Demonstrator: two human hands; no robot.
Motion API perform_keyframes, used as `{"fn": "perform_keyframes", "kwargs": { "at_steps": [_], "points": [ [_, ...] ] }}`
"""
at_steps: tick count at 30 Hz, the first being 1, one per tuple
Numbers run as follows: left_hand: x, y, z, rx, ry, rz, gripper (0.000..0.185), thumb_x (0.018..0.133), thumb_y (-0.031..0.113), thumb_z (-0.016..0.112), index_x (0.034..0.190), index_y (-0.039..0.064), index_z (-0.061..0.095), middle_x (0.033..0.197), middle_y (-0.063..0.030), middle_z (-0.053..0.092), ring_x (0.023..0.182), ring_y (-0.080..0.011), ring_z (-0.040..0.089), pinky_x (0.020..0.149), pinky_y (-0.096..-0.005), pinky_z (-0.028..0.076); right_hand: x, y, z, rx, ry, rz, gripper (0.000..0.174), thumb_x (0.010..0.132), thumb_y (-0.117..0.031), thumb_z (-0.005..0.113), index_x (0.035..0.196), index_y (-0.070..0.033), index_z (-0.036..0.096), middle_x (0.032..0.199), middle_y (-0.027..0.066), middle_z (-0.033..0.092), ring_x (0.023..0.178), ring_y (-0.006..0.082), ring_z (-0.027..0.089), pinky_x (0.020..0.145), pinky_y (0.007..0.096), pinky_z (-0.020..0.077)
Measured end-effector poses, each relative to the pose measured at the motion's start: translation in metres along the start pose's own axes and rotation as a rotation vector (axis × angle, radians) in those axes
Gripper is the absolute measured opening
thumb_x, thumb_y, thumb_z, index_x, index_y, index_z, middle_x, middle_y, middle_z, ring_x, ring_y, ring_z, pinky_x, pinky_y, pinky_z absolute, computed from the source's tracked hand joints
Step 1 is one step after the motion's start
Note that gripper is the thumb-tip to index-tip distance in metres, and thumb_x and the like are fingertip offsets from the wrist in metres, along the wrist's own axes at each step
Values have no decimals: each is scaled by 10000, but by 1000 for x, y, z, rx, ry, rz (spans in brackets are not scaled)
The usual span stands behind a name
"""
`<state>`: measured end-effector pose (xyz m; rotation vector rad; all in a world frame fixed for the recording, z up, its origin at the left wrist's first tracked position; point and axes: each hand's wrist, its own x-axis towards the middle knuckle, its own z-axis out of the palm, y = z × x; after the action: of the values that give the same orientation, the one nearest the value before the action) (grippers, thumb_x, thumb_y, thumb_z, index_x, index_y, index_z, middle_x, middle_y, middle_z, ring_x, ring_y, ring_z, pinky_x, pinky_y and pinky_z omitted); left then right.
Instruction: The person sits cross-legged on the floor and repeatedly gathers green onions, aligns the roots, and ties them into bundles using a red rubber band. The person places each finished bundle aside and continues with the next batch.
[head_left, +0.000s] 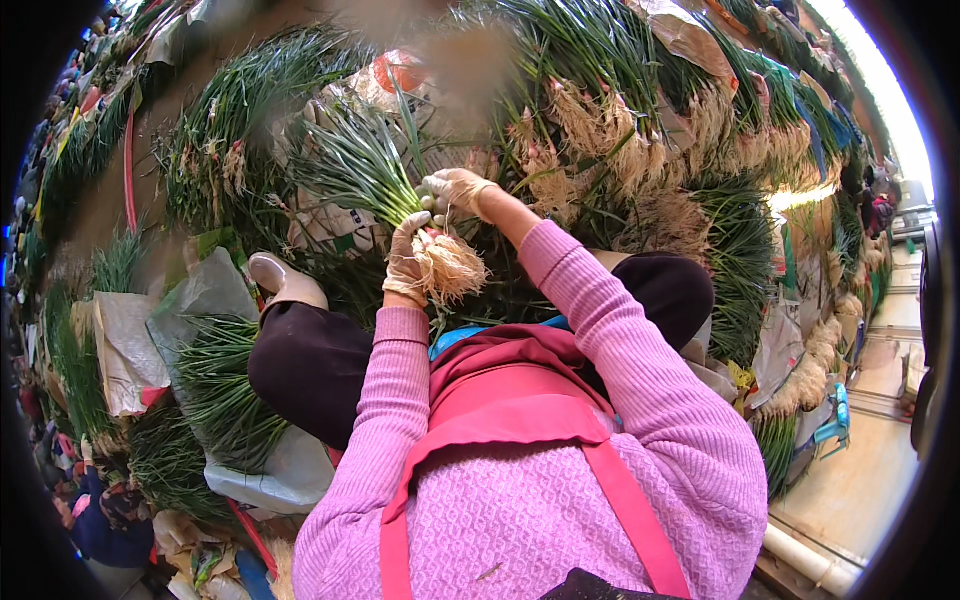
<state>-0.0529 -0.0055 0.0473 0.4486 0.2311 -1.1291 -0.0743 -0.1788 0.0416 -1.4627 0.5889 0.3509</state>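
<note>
My left hand (409, 259), in a pale glove, is closed around the lower stems of a bunch of spring onions or green garlic (375, 176); I cannot tell which plant it is. Its green leaves fan out to the upper left, while reddish bulb ends and a tuft of pale roots (450, 262) stick out below the hand. The gloved right hand (459, 193) is against the stems just above, with its fingers bent. A single long leaf (411, 127) rises beside those fingers, and whether they pinch it is hidden.
Rooted bunches (592, 127) lie in a row ahead, and a leafy heap (247, 97) is at upper left. Beside my left knee, more stalks (225, 382) rest on plastic sheeting (262, 480). A blue stool (832, 420) stands far right. Another person (112, 517) is at lower left.
</note>
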Motion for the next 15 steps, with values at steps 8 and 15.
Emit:
{"fn": "perform_keyframes", "kwargs": {
  "at_steps": [8, 15],
  "points": [
    [-7, -9, 44, -73, -206, 42, 245, 807, 97, 637, 1052, 90, 642, 1131, -90, 625, 876, -173, 619, 820, -360, 519, -32, -47, -133, -796, 1039, -98, 369, 909, -423, 544, 1040, -99, 659, 781, 103, 678, 571, 205, 646, 597, 380, 524],
    [16, -18, 22, -84, -101, -13, 291, 803, 75, 602, 1094, 75, 611, 1144, -125, 624, 1000, -291, 618, 836, -423, 522, -9, -52, -112, -1164, 879, 187, 393, 859, -406, 586, 920, -33, 695, 830, 160, 691, 807, 292, 680, 733, 412, 523]
  ]
}}
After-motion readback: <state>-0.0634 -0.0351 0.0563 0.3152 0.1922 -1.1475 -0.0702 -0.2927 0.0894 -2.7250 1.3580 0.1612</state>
